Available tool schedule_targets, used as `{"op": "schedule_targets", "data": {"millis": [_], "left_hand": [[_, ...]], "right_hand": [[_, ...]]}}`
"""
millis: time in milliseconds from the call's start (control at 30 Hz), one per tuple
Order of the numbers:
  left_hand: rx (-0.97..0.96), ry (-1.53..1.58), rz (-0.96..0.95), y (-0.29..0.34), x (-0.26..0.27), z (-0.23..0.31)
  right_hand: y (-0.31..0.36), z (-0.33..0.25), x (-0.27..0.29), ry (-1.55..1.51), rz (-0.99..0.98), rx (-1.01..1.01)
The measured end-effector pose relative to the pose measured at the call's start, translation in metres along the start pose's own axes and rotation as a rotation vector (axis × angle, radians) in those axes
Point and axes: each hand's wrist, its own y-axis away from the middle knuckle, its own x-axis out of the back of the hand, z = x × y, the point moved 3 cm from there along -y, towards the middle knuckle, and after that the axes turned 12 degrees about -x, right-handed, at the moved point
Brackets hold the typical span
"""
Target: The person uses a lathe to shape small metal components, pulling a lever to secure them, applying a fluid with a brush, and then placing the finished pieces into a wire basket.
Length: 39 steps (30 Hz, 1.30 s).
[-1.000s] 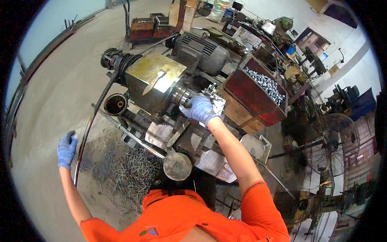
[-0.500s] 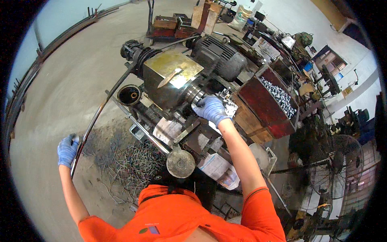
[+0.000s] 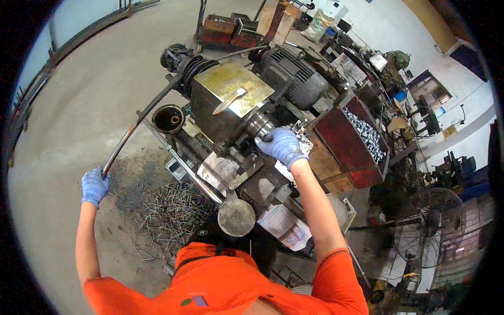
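Note:
My left hand (image 3: pixel 95 187), in a blue knit glove, is closed round the lower end of a long metal lever (image 3: pixel 137 122). The lever slants up to the far left end of a greasy machine. My right hand (image 3: pixel 283 147), gloved alike, is at the front of the bright round spindle (image 3: pixel 259 124), its thumb and fingers curled together. Whatever lies between those fingers is hidden. Above the spindle, a brush-like tool (image 3: pixel 229 101) with a light handle rests on the machine's yellowish cover plate (image 3: pixel 239 84).
A dark red bin (image 3: pixel 346 142) of small metal parts stands right of the machine. A round-topped stand (image 3: pixel 236 216) and a chrome bar (image 3: pixel 195 176) are close in front of me. Thin metal scraps (image 3: pixel 176 210) cover the floor at left. A fan (image 3: pixel 436 223) stands far right.
My left hand has gone from beside the lever to a grip on its end, which has swung up and away from me. My right hand stays by the spindle.

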Motion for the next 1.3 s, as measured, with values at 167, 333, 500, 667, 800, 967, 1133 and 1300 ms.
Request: {"op": "schedule_targets", "data": {"millis": [167,333,500,667,800,967,1133,1300], "left_hand": [[-0.171,-0.242,0.308,-0.066,-0.030,-0.106],[-0.245,-0.364,0.324,-0.126,-0.031,-0.148],[0.103,-0.101,0.311,-0.117,-0.015,-0.118],[-0.014,1.058,0.885,-0.090,-0.036,0.022],[-0.132,0.914,-0.062,-0.113,-0.162,0.137],[-0.601,0.131,-0.172,-0.121,-0.180,0.193],[-0.466,0.039,-0.238,-0.168,-0.175,0.164],[-0.294,0.137,-0.234,-0.127,-0.141,0.142]], "right_hand": [[0.005,-0.011,0.012,-0.029,-0.060,-0.074],[0.003,-0.012,0.016,-0.012,-0.128,-0.105],[0.013,-0.007,0.021,-0.081,-0.095,-0.045],[0.079,0.028,0.074,-0.416,0.394,0.068],[0.143,0.088,0.085,-0.410,0.481,-0.192],[0.236,0.177,0.060,-0.298,0.474,-0.348],[0.310,0.245,0.025,-0.347,0.430,-0.686],[0.372,0.328,-0.016,-0.251,0.445,-0.863]]}}
